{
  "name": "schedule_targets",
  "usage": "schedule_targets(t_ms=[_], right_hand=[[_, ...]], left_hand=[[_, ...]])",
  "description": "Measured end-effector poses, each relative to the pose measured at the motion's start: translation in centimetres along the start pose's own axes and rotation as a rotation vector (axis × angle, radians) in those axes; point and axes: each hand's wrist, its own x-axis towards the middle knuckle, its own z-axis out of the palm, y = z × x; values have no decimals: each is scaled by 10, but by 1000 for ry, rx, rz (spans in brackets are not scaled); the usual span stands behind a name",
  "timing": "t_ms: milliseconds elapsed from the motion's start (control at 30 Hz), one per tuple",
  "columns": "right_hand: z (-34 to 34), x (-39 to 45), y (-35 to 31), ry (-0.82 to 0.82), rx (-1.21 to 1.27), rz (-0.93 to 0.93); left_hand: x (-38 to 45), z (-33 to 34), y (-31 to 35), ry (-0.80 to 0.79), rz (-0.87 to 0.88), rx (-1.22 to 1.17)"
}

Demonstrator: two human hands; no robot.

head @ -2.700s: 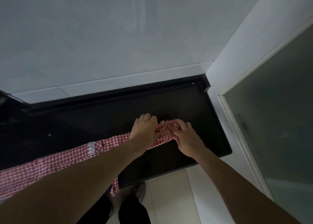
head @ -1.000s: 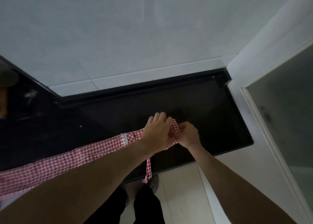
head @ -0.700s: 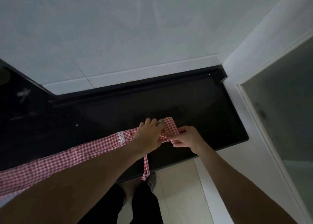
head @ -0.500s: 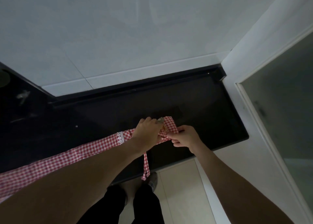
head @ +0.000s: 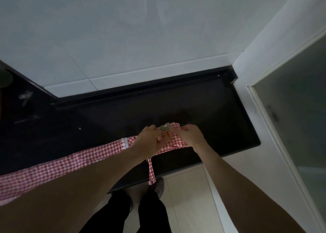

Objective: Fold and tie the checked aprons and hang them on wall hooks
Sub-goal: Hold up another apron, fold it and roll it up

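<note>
Gingham cotton, red and white, makes up the apron (head: 74, 164), folded into a long band along the glossy black counter (head: 202, 109), with a strip of white lace (head: 124, 143) across it. Both hands curl on its far end: the left hand (head: 150, 141) grips the fabric, the right hand (head: 189, 135) pinches its edge beside a small flower trim (head: 165, 127). A narrow strap (head: 151, 172) hangs off the counter's front edge. Since half a second ago the right hand has moved up onto the cloth
</note>
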Motion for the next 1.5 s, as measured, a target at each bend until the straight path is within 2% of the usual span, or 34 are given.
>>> schedule_targets(t_ms=[133,367,433,533,600,667,700,767,800,900,933,1000,1100,1233,1300,1367,1500], right_hand=[[11,3,3,47,-36,-50],[-2,-15,-19,-93,245,57],[-12,-22,-30,-138,258,40],[-23,-34,-38,-221,274,17],[-24,-38,-38,-241,226,-9],[-20,-40,-35,-235,206,-19],[-16,-40,-33,-226,197,-17],[-9,-43,-30,-237,183,12],[-5,-44,-29,-254,199,29],[2,-45,-27,-287,261,-3],[4,-45,-26,-292,269,-20],[12,-42,-21,-254,234,-69],[27,-34,-10,-93,38,-128],[43,-31,-2,-142,5,-42],[48,-27,1,-115,-15,-29],[54,-26,1,-88,-21,-34],[61,-33,-9,-193,-27,11]], left_hand=[[-11,9,-4,138,-105,7],[-9,24,9,185,-254,-122],[-6,27,15,183,-222,-125],[-5,24,23,182,-122,-256],[-3,18,25,93,-98,-328],[0,8,26,-96,-185,-555],[2,2,26,-184,-277,-766],[3,-11,24,-263,-460,-1188],[3,-16,22,-280,-526,-1320],[1,-23,8,-383,-594,-1502],[-1,-25,4,-413,-573,-1497],[-5,-26,-4,-380,-523,-1287],[-7,-19,-19,-202,-522,-690],[-17,-30,-24,-191,-527,-34],[-23,-33,-29,-134,-448,230],[-25,-34,-37,-95,-329,334],[-22,-26,-49,-215,-314,120]])
